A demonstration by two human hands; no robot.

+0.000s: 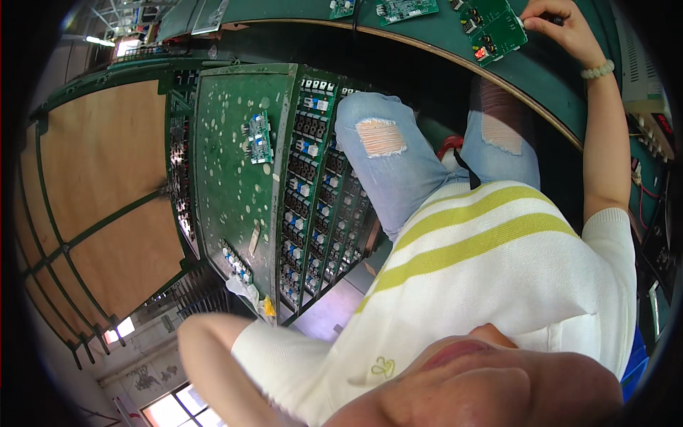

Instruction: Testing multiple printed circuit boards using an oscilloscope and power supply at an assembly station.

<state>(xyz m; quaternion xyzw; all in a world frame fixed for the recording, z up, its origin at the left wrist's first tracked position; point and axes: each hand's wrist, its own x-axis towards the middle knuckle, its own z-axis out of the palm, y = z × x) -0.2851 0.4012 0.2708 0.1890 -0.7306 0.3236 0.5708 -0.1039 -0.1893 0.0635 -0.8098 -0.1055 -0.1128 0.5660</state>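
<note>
At the top right, a green circuit board [502,34] with a small lit red display [481,53] lies on the green bench. My right hand [558,23] is at the board's right edge, thumb and forefinger pinched together by a white part there. Something dark shows between the fingers of this hand; its kind is too hidden to tell. Two more circuit boards, one [407,8] larger and one [342,8] cut off by the frame, lie further left on the bench. My left arm [213,363] is bent at the lower left, its hand out of sight.
Left of my legs stands a green rack [235,92] packed with upright circuit boards [306,185]. On its panel lie a loose board [260,139] and another [236,260] beside white and yellow scraps. Wooden panels [107,142] in a green frame stand further left. A pale instrument [637,71] sits at far right.
</note>
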